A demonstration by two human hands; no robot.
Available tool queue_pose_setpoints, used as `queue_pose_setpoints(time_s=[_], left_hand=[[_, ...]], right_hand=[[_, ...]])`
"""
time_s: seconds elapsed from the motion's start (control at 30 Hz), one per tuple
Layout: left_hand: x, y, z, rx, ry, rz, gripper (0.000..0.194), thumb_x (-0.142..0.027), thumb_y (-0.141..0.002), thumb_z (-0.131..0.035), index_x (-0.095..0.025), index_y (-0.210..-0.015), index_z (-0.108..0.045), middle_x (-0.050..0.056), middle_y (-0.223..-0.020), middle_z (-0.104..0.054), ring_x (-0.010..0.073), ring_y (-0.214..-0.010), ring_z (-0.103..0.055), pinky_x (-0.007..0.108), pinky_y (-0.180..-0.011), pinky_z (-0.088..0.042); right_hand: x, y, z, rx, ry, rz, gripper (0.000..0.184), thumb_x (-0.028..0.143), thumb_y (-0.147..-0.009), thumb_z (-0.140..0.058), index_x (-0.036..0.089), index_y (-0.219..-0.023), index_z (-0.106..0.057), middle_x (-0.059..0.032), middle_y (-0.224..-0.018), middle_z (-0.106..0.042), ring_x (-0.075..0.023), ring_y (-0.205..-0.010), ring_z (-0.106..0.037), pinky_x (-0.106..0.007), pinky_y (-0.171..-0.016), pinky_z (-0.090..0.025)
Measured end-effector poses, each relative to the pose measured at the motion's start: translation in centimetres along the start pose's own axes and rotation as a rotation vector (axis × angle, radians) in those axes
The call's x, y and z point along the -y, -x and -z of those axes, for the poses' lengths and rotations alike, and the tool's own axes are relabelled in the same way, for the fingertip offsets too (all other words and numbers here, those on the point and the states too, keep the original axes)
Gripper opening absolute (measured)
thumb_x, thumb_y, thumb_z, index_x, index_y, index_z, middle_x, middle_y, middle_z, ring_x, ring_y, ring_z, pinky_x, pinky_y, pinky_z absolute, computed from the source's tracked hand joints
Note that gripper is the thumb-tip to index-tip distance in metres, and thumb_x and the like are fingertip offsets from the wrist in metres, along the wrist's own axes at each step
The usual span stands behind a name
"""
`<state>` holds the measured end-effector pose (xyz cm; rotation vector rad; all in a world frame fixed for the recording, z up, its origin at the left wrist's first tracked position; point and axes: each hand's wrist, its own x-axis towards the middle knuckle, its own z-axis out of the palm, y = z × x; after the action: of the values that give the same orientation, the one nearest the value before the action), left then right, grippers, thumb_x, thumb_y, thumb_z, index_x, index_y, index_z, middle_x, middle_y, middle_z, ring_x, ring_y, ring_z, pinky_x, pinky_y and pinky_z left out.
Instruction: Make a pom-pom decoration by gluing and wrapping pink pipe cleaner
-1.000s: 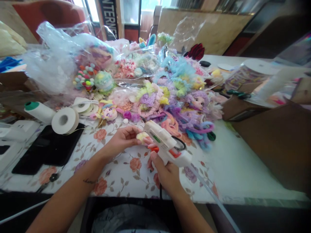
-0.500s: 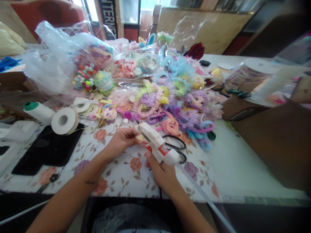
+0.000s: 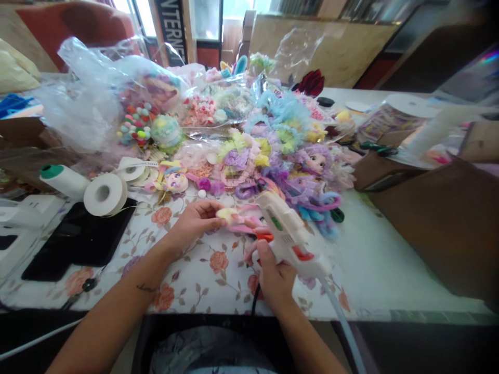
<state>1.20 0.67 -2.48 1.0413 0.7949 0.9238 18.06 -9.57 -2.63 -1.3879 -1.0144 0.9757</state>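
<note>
My left hand [image 3: 198,222] pinches a small pale yellow piece [image 3: 226,213] between thumb and fingertips. Pink strands [image 3: 246,217] extend from it towards the right; their exact kind is partly hidden and blurred. In my right hand [image 3: 276,276] is a white hot glue gun [image 3: 288,226] with a red trigger, tilted with its front end up and to the left. A glue stick [image 3: 339,306] trails out of its back end. The gun's front is to the right of the yellow piece and apart from it.
Behind my hands lies a heap of pastel trims, pompoms and doll heads [image 3: 317,158]. On the left are a ribbon roll [image 3: 104,193], a thread cone [image 3: 64,181] and a black phone [image 3: 88,234]. A cardboard box [image 3: 436,223] stands at right on the table.
My right hand has moved the glue gun right, away from the left fingertips, uncovering the yellow piece and pink strands. The scissors beside the gun are now hidden. My left hand has barely moved.
</note>
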Motion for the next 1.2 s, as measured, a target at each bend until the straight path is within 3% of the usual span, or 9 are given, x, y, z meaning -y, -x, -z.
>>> queue_pose_setpoints(time_s=[0.13, 0.3, 0.67, 1.2], left_hand=[[-0.5, -0.1, 0.4, -0.036, 0.034, -0.007, 0.035, -0.014, -0.055, -0.09, -0.016, -0.085, -0.072, 0.002, -0.076, -0.073, 0.0119, -0.066, -0.066, 0.02, -0.06, -0.052], [-1.2, -0.3, 0.6, -0.122, 0.103, -0.086, 0.036, -0.011, -0.053, -0.09, -0.017, -0.084, -0.073, 0.001, -0.079, -0.073, 0.0125, -0.072, -0.068, 0.021, -0.067, -0.053], [-0.8, -0.1, 0.5, -0.061, 0.128, -0.111, 0.032, -0.01, -0.06, -0.087, -0.018, -0.088, -0.074, 0.001, -0.083, -0.074, 0.0126, -0.076, -0.068, 0.021, -0.07, -0.053], [-1.1, 0.0, 0.4, -0.049, 0.109, -0.119, 0.028, -0.011, -0.063, -0.086, -0.018, -0.086, -0.072, 0.002, -0.085, -0.074, 0.0135, -0.078, -0.068, 0.023, -0.073, -0.055]], right_hand=[[0.5, 0.6, 0.3, 0.027, -0.182, -0.146, 0.037, 0.054, -0.085, -0.063, 0.017, -0.089, -0.068, 0.0026, -0.058, -0.057, -0.0059, -0.03, -0.037, -0.019, -0.026, -0.031], [0.1, 1.3, 0.9, 0.136, -0.242, -0.186, 0.039, 0.053, -0.086, -0.064, 0.018, -0.103, -0.066, 0.0039, -0.052, -0.056, -0.0085, -0.036, -0.044, -0.017, -0.031, -0.033], [-0.3, 1.3, 1.1, 0.233, -0.007, -0.195, 0.041, 0.057, -0.086, -0.06, 0.017, -0.086, -0.068, 0.0011, -0.05, -0.055, -0.0094, -0.04, -0.042, -0.019, -0.034, -0.03], [-0.6, 1.3, 1.1, 0.223, 0.003, -0.199, 0.036, 0.053, -0.088, -0.059, 0.019, -0.074, -0.061, 0.0011, -0.051, -0.055, -0.0101, -0.041, -0.041, -0.02, -0.033, -0.029]])
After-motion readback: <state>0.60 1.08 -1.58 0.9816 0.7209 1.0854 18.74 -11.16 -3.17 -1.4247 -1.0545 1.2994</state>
